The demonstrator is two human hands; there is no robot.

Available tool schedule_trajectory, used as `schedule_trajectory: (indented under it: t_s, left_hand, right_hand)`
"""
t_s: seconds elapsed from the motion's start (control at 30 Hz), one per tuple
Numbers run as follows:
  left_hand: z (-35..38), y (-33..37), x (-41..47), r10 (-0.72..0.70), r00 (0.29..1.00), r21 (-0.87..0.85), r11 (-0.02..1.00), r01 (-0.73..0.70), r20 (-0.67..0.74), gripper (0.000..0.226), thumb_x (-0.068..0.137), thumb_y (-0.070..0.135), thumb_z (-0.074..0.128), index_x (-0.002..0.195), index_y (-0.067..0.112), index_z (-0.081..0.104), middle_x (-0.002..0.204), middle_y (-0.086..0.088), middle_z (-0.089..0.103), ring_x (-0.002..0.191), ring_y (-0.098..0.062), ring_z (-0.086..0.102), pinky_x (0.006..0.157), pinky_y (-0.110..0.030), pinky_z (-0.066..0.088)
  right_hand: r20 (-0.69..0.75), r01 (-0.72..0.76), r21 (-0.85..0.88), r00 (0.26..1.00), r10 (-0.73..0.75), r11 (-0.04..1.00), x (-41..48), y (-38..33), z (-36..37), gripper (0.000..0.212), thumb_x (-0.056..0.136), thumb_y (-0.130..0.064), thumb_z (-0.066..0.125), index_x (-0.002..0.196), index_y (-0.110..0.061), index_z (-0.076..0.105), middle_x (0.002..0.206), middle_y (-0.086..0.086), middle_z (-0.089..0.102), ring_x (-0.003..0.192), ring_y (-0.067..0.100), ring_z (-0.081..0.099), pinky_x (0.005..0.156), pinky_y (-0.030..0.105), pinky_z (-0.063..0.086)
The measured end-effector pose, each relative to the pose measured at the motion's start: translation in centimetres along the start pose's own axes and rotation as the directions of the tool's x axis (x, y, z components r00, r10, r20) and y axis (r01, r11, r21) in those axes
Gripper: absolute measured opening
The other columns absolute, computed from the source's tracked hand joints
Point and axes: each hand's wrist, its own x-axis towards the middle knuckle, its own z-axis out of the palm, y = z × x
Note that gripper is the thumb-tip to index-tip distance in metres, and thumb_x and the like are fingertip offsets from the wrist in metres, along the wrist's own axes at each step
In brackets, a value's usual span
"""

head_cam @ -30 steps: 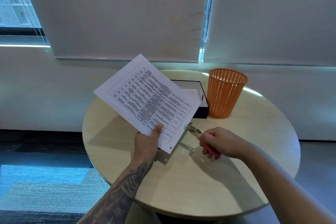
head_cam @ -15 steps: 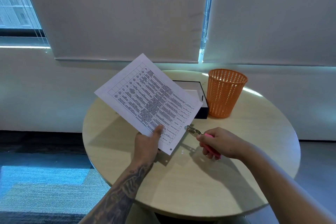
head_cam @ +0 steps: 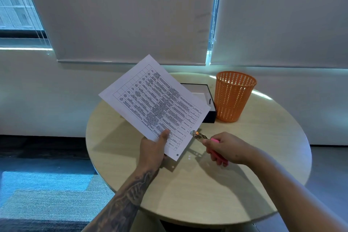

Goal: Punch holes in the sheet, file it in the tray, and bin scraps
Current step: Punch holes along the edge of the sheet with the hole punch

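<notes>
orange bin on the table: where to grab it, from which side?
Pinch the rim of the orange bin on its right or near side, from above: it stands upright, mouth open, walls taper downward, and the black tray sits close on its left.

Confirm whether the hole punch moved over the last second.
Yes, slightly: the hole punch in the right hand edged left, away from the orange basket, toward the sheet edge.

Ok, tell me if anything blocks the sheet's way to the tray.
Nothing visible does. The left hand holds the sheet in the air in front of the tray, whose top is open. The bin stands to the tray's right, off that path. The right hand holds the punch at the sheet's near edge.
</notes>
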Motion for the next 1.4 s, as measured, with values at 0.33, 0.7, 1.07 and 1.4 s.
schedule_trajectory:
  t_s: [0.33,0.7,1.07,1.4]
  left_hand:
    - [-0.1,-0.2,0.2,-0.029,0.999,-0.015,0.999,0.029,0.014,0.052,0.081,0.045,0.078,0.101,-0.001,0.067,0.081,-0.018,0.074,0.048,-0.019,0.063,0.037,-0.023,0.043]
    - [0.0,-0.1,-0.3,0.0,1.0,0.01,1.0,0.0,0.029,0.035,0.086,0.035,0.076,0.097,0.003,0.069,0.079,-0.008,0.075,0.057,-0.018,0.069,0.043,-0.022,0.048]
    - [0.3,-0.1,-0.3,0.048,0.995,0.07,0.996,-0.054,0.085,0.018,0.091,0.027,0.072,0.077,0.017,0.07,0.073,0.002,0.076,0.064,-0.019,0.073,0.054,-0.035,0.057]
    - [0.4,-0.2,0.0,0.031,0.995,0.133,0.99,-0.044,0.095,0.021,0.093,0.03,0.07,0.081,0.013,0.072,0.077,-0.005,0.076,0.068,-0.024,0.074,0.061,-0.043,0.061]
  right_hand:
    - [0.008,-0.005,-0.019,1.0,0.005,1.0,0.1,0.2,0.2,0.044,0.102,-0.045,0.052,0.081,-0.007,0.063,0.065,0.008,0.064,0.055,0.022,0.057,0.048,0.027,0.045]
    - [0.054,-0.026,-0.06,0.998,0.029,0.998,0.8,0.6,0.0,0.047,0.101,-0.047,0.051,0.08,-0.007,0.063,0.063,0.008,0.064,0.053,0.022,0.059,0.048,0.029,0.046]
    - [0.091,-0.061,-0.189,0.993,0.079,0.98,1.5,0.4,0.1,0.052,0.101,-0.049,0.049,0.071,-0.008,0.063,0.055,0.01,0.064,0.042,0.024,0.055,0.047,0.028,0.049]
    - [0.115,-0.113,-0.255,0.983,0.146,0.96,2.4,0.0,0.2,0.05,0.101,-0.046,0.046,0.075,-0.007,0.063,0.062,0.016,0.066,0.043,0.026,0.053,0.044,0.029,0.048]
